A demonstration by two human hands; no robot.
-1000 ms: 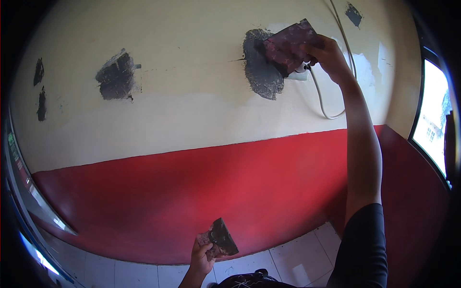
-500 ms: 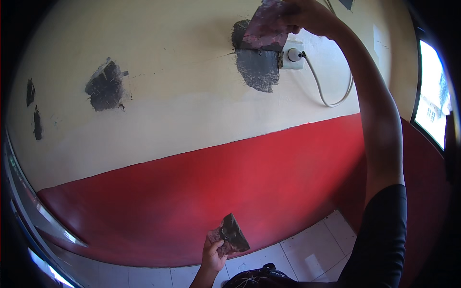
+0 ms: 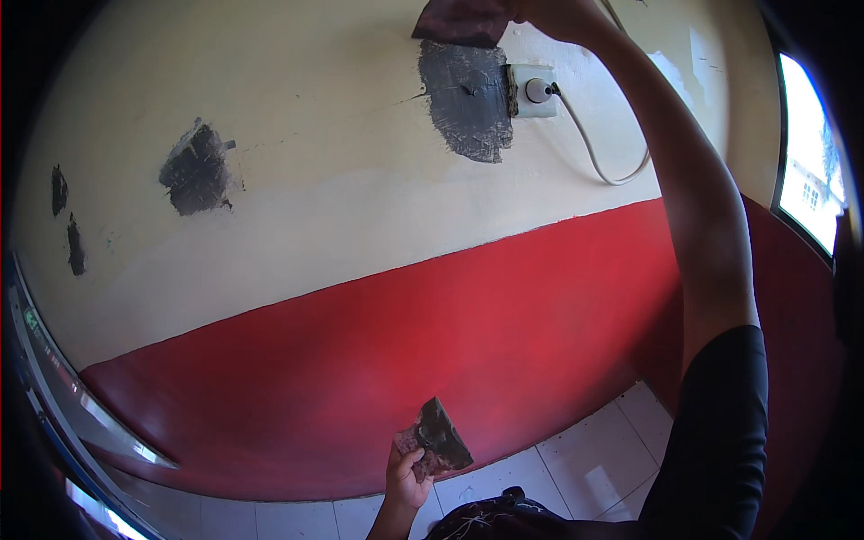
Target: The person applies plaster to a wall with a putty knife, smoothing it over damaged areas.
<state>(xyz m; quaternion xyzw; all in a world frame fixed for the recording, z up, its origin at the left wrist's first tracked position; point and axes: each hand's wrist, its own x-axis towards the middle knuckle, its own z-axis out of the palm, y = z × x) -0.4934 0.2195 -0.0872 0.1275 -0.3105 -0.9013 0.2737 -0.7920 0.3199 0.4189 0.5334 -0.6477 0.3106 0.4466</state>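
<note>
High on the cream wall (image 3: 315,162), my right hand (image 3: 560,16) is closed on the edge of a flat putty spreader (image 3: 459,24), a thin, stained reddish-brown sheet. The upper parts of both are cut off by the picture's top. Its lower edge lies at the top of a dark grey putty patch (image 3: 466,103). Right beside the patch sits a white wall socket (image 3: 544,110) with a round plug (image 3: 537,90) in it. Low in front of me, my left hand (image 3: 407,477) grips a second spreader (image 3: 443,438), smeared with grey putty, thumb across its face.
A pale cable (image 3: 589,155) loops down from the plug. More grey patches (image 3: 198,166) mark the wall at left. Below runs a red painted band (image 3: 378,360), then white floor tiles (image 3: 585,459). A bright window (image 3: 807,153) stands at right, a glossy framed panel (image 3: 90,414) at left.
My right hand has moved up with its spreader, uncovering more of the putty patch by the socket. My left hand keeps nearly the same place. The view has shifted slightly.
</note>
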